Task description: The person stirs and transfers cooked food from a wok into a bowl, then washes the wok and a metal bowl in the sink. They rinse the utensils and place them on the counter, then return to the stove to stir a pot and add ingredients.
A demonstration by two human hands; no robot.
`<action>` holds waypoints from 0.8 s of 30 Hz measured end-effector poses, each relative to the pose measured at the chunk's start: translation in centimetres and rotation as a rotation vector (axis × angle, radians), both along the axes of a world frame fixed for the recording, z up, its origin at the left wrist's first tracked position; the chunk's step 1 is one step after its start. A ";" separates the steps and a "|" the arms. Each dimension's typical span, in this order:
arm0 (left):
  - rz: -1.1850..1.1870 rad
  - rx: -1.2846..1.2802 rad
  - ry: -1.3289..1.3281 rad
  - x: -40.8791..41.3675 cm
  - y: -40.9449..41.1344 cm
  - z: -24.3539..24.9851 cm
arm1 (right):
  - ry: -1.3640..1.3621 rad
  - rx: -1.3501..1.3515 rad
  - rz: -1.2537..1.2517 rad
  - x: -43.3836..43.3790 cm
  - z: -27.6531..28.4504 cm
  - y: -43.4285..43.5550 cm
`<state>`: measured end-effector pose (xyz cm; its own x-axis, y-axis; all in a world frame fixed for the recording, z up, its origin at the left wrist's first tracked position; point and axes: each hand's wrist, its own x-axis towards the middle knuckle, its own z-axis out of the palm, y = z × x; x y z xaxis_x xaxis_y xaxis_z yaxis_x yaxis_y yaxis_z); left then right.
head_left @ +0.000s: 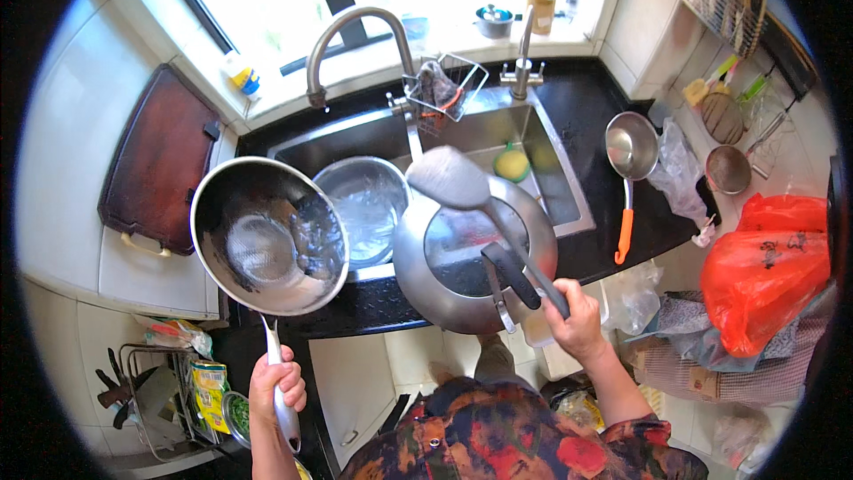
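Note:
My left hand grips the metal handle of a deep frying pan, whose wet-looking inside faces me. The pan is left of the sink's front edge. My right hand is closed around the dark handle of a wide-bladed spatula. Under the spatula is a round steel-and-glass lid; its black handle reaches my right fingers, but I cannot tell whether they hold it too. The lid overlaps the front of the double sink. A clear basin sits in the left bowl, partly behind the pan.
A curved faucet arches over the sink beside a wire rack. A yellow-green scrubber lies in the right bowl. An orange-handled ladle rests on the black counter. A red plastic bag is at right, a cutting board at left.

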<state>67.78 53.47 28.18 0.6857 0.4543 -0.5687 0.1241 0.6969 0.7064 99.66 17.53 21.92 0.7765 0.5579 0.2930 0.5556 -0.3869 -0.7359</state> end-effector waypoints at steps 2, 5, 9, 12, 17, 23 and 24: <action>-0.005 0.067 0.098 2.0 -0.3 0.0 | 0.004 -0.063 0.013 2.1 -1.2 0.4; 0.009 0.167 0.208 3.8 -0.6 0.5 | -0.020 -0.076 0.059 4.5 -1.6 2.1; 0.031 0.226 0.247 5.4 -0.8 0.6 | 0.115 -0.095 0.070 4.9 -0.7 4.8; 0.040 0.221 0.227 5.3 -0.5 0.4 | 0.268 -0.174 0.094 4.2 1.1 5.6; 0.034 0.104 0.050 4.3 -0.4 -0.3 | 0.145 -0.284 0.095 2.8 0.7 7.8; 0.035 -0.075 -0.168 2.5 -0.4 -0.4 | 0.017 -0.315 0.066 2.7 -0.9 6.6; 0.035 -0.105 -0.198 2.2 -0.4 -0.4 | 0.008 -0.301 0.046 2.9 -0.5 5.7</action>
